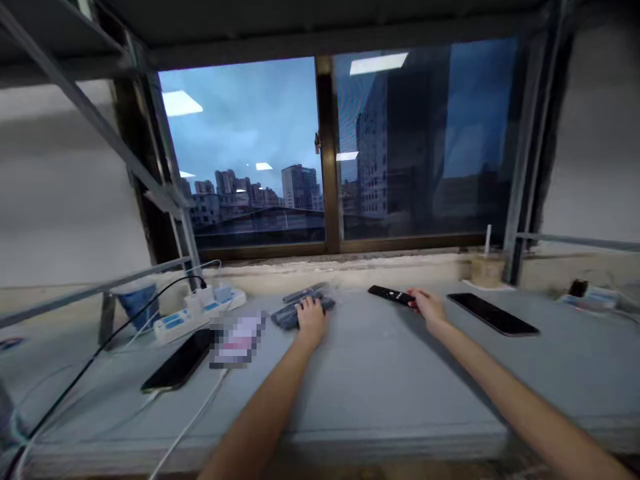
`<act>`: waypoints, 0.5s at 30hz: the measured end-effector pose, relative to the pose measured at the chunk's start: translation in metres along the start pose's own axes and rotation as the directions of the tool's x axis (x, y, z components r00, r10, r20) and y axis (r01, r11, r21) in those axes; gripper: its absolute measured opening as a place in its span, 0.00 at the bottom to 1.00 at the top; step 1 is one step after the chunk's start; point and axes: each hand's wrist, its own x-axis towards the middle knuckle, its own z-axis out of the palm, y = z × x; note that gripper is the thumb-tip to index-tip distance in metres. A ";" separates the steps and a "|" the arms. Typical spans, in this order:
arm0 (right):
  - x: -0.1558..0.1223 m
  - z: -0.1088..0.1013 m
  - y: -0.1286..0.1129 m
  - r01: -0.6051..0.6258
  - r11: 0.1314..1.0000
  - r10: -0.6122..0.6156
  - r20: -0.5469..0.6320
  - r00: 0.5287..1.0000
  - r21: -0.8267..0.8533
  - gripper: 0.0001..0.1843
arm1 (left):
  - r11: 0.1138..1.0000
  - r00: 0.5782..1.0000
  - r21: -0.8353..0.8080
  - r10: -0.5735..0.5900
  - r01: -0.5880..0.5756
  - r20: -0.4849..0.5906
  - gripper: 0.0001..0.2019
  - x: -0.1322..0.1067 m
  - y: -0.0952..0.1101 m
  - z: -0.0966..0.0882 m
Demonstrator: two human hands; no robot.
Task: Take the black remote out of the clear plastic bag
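Black and slim, the remote lay on the grey table just right of the frame's centre. Its long axis ran almost level, with one end pointing to the upper left and the other end under the right hand. Whether those fingers clasped it or only touched it could not be told. Left of centre, the left hand lay flat, fingers spread, on a dark grey bundle. A black phone lay at right, with a second phone and a white power strip at left.

A slim black remote lies flat near a dark grey folded pouch.
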 end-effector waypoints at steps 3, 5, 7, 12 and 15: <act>0.001 0.000 0.001 0.007 1.000 -0.007 0.006 1.000 -0.008 0.11 | 1.000 1.000 0.000 0.025 -0.025 -0.004 0.20 -0.001 0.002 -0.002; 0.001 0.000 0.002 0.018 1.000 -0.018 0.016 1.000 -0.019 0.11 | 0.998 0.998 -0.003 0.056 -0.056 -0.002 0.19 -0.001 0.003 -0.003; 0.001 0.000 0.003 0.036 0.999 -0.035 0.029 0.999 -0.032 0.11 | 0.996 0.996 -0.008 0.087 -0.087 0.004 0.19 0.000 0.003 -0.004; 0.001 0.001 0.005 0.111 0.990 -0.104 0.081 0.991 -0.083 0.13 | 0.989 0.989 -0.028 0.143 -0.142 0.024 0.19 0.001 0.003 -0.008; -0.001 0.001 0.006 0.177 0.976 -0.161 0.126 0.979 -0.128 0.13 | 0.981 0.981 -0.041 0.190 -0.189 0.023 0.18 0.001 0.004 -0.012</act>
